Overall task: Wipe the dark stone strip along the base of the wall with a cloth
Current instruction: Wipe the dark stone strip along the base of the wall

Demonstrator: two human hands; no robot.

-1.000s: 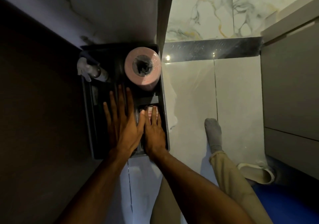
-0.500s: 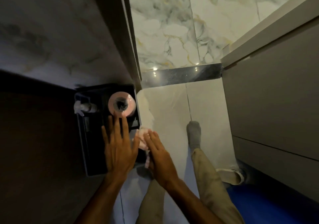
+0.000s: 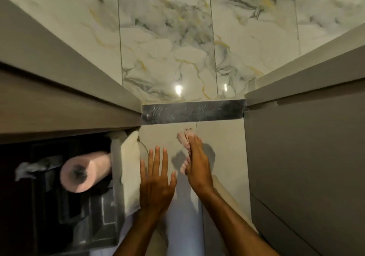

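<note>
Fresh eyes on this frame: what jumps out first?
The two bare hands in the centre: the right hand holds a crumpled pink cloth short of the dark stone strip at the foot of the marble wall, while the left hand is spread open and empty. At lower left, a pink paper roll lies in a dark caddy.

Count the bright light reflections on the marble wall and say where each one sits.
2. One light reflection sits left of the tile joint, the other reflection right of it, both just above the dark stone strip.
</note>
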